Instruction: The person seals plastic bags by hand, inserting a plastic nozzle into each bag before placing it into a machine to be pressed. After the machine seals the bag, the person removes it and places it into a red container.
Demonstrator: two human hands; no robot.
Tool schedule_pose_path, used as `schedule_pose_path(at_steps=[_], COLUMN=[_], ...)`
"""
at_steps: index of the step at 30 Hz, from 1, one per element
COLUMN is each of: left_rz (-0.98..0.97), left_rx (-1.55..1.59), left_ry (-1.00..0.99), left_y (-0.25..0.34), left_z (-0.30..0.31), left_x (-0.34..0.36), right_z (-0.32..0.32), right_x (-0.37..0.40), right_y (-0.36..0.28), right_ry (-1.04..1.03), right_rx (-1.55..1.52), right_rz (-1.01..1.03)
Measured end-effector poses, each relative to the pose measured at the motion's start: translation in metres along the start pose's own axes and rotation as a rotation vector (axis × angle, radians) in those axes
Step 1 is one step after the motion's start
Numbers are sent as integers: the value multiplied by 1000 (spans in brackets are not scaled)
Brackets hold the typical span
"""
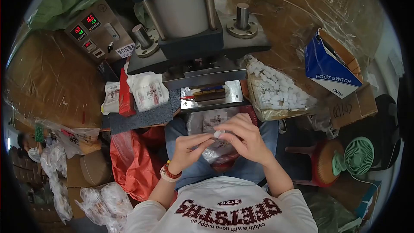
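A small white piece point(219, 134) is pinched between the fingertips of both hands, above the lap. My left hand point(192, 149), with a red bead bracelet at the wrist, has its fingers pressed together at the piece's left side. My right hand point(243, 138) closes on it from the right with thumb and fingers. Beneath the hands lies a clear plastic bag point(202, 122) with printed packets in it. Just beyond them stands a press with a metal plate point(235, 92). Many similar white pieces point(276, 88) fill an open bag to the right of the plate.
Printed white packets point(151, 92) lie on a grey mat point(144, 118) beside a red box point(126, 97). At right are a blue box point(330, 67), a stool point(325, 164) and a green fan point(359, 155). A red bag point(133, 164) hangs at left. Another person point(32, 149) is at far left.
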State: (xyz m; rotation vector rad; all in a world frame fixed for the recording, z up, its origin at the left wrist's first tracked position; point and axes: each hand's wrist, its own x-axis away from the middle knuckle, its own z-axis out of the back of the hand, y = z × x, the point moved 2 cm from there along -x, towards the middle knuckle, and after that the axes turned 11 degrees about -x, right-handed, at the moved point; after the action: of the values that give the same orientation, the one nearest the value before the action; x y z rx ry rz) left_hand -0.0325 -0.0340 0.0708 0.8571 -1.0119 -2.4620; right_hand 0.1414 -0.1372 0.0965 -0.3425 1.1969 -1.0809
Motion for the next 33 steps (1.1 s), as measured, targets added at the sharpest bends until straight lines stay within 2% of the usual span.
schedule_pose_path(at_steps=[1,2,3,4,6,7,9,10,12,13,14,16,19,21,22,24,25,26,27,29,30,31,33], left_rz=[-1,186,374,376,600,598,710,737,762,782,764,774,792,811,758,581,433,355,264,169,108,46,104], left_rx=[0,101,203,204,635,639,840,892,876,858,906,911,888,559,463,-37,-566,-933,-1296,-1065,-946,-980,-876], left_ry=[-3,-50,-97,-98,-28,-25,83,94,97,87,69,75,70,-148,-150,223,307,199,83,-79,-142,-15,40], left_y=[-4,-17,-30,-41,-62,-62,-62,-64,-85,-93,-93,-87,-99,-115,-98,-136,-126,-132,-139,-134,-124,-122,-116], left_z=[-8,-20,-32,-41,-55,-53,-46,-42,-39,-38,-36,-33,-30,-21,2,37,64,72,74,70,68,65,62], left_x=[-2,-3,-4,-6,-13,-22,-40,-49,-59,-63,-67,-70,-65,-64,-69,-53,-52,-42,-28,-1,7,16,27], right_z=[-1,-4,-5,-5,8,16,41,49,65,68,69,71,71,69,70,72,73,74,71,60,52,41,20], right_x=[3,5,6,5,3,-1,-7,-10,-12,-9,2,18,22,21,20,17,14,11,9,3,-1,-6,-16], right_y=[8,14,23,28,36,35,25,26,41,53,75,111,115,113,111,105,98,92,85,70,60,49,30], right_ry=[-2,-2,83,166,278,392,420,521,534,501,490,279,288,300,319,324,437,547,546,661,667,664,623], right_rx=[-23,-24,61,147,178,102,44,86,431,693,693,846,717,742,778,722,576,427,426,117,115,-41,-233], right_rz=[-122,-123,-187,-251,-298,-294,-527,-525,-545,-448,-448,-644,-618,-550,-482,-520,-544,-563,-562,-383,-385,-315,-221])
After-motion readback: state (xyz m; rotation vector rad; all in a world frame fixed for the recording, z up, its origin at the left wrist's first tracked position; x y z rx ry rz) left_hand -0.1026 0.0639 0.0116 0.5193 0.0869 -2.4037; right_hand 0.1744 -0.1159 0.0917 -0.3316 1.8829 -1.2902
